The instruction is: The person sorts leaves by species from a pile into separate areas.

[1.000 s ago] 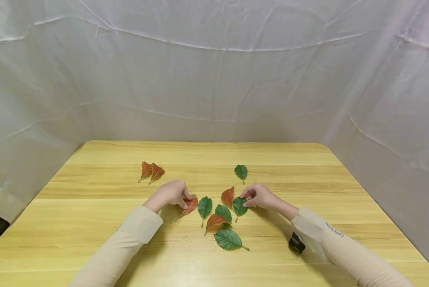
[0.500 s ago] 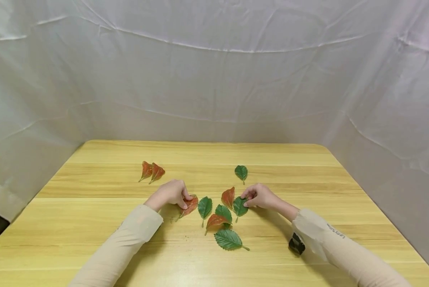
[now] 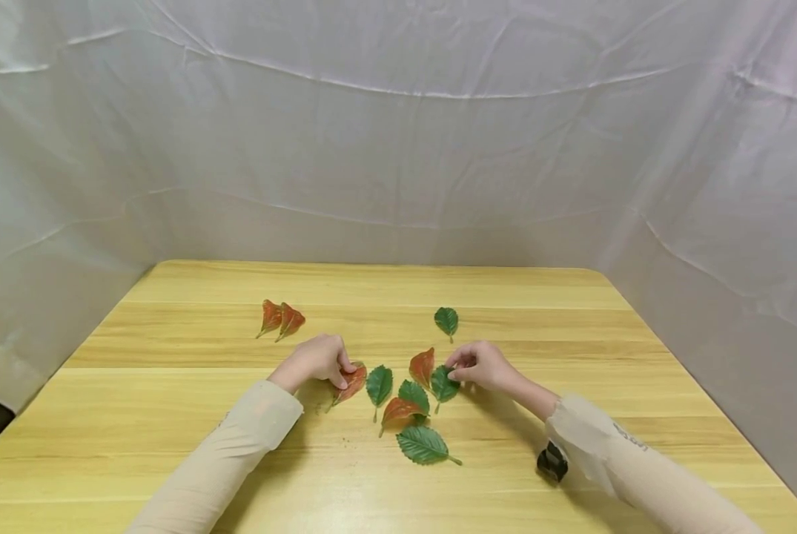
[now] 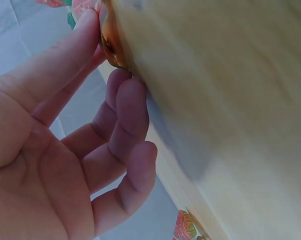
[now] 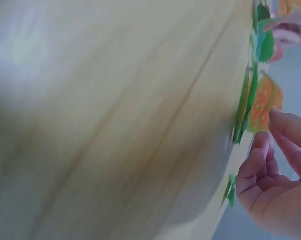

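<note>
In the head view, the left hand (image 3: pixel 314 362) pinches a mottled red leaf (image 3: pixel 355 379) on the wooden table (image 3: pixel 138 445), covering part of it; the right hand (image 3: pixel 483 365) has thumb and fingertips at the edge of a dark green leaf (image 3: pixel 442 391), though I cannot tell whether it grips it. Between the hands are a lone green leaf (image 3: pixel 379 384), a pointed red leaf (image 3: pixel 421 365) and a curled red leaf (image 3: pixel 399 409) overlapping a half-hidden green leaf (image 3: pixel 413 391); two red leaves (image 3: pixel 291 320) lie farther off. Compared with half a second ago, the leaves keep their arrangement, the right thumb sits slightly higher, and less lettering shows on the right sleeve (image 3: pixel 638 467). In the left wrist view, the remaining fingers bend loosely below the pinch. In the right wrist view, the pointed red leaf looks orange behind the thumb tip
</note>
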`<act>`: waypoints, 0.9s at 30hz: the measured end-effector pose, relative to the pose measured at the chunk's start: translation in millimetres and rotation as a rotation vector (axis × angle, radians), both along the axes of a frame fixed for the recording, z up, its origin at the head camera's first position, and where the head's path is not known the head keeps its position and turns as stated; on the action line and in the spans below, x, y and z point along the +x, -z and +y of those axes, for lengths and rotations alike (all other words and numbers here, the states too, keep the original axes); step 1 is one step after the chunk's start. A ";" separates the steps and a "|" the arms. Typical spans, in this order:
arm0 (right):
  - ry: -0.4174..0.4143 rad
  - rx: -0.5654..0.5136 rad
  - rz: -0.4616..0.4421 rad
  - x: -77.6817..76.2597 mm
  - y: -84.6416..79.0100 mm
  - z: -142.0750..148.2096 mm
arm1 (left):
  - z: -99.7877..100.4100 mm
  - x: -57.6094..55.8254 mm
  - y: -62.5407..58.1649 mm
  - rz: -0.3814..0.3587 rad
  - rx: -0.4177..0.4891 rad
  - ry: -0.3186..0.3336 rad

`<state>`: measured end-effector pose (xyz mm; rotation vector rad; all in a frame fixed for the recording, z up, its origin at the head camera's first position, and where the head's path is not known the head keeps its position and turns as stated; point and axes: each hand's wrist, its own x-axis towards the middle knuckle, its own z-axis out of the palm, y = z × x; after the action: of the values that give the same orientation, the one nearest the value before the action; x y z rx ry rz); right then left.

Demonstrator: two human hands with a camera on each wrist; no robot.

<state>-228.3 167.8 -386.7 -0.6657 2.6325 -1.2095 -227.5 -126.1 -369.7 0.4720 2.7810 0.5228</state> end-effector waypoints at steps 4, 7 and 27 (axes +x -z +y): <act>-0.036 -0.017 0.012 9.2 -7.3 -6.8 | 0.0 0.6 -1.3 -0.006 0.000 -0.010; -0.068 -0.035 0.009 17.3 -13.0 -12.7 | 0.1 1.0 -1.9 -0.013 0.000 -0.020; -0.155 -0.084 -0.001 26.6 -2.3 -34.3 | 2.7 2.9 -2.4 -0.021 -0.008 -0.044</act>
<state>-201.7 133.5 -384.4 -0.8654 2.4874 -1.2800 -224.6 -123.4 -367.3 0.4022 2.7776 0.5229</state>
